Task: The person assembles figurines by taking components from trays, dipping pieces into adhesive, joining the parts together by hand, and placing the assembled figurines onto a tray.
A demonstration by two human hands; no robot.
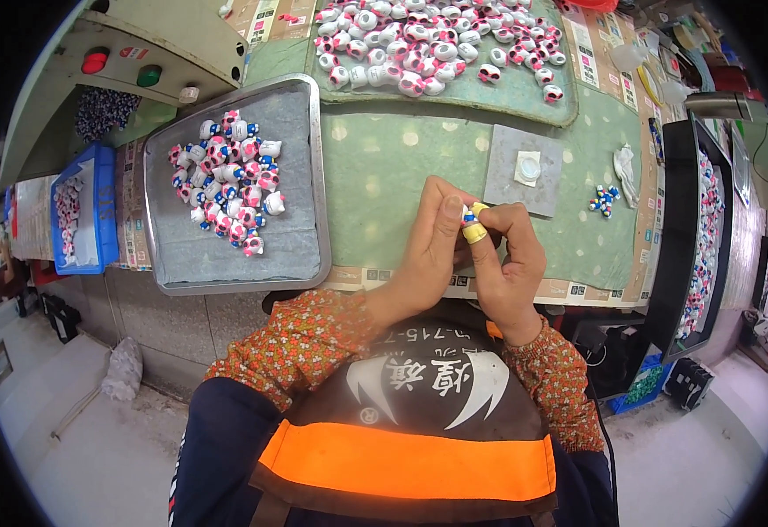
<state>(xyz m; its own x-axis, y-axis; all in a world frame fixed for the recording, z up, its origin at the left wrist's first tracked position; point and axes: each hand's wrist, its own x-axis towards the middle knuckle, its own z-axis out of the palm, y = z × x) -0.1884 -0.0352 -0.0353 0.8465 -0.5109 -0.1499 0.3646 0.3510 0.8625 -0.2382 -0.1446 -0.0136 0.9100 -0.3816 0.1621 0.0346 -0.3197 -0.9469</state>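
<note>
Close together over the near edge of the green work surface, my two hands pinch one small blue-and-white toy figure part (pixel 467 216). My left hand (pixel 428 250) has its thumb and fingers closed on it from the left. My right hand (pixel 514 263), with yellow finger covers on thumb and index fingertip, grips it from the right. Fingers hide most of the part. Beyond them lies a grey square plate (pixel 501 180) bearing a small round whitish dish (pixel 529 167). Several loose blue-and-white body parts (pixel 605 201) lie in a little pile to the right.
A metal tray (pixel 300 255) at left holds several pink, white and blue figures (pixel 230 180). At the back, a green tray (pixel 489 104) carries many white-and-pink heads (pixel 419 53). A crumpled white cloth (pixel 626 176) lies right. Further out stand a blue bin (pixel 103 206) and a black tray (pixel 670 263).
</note>
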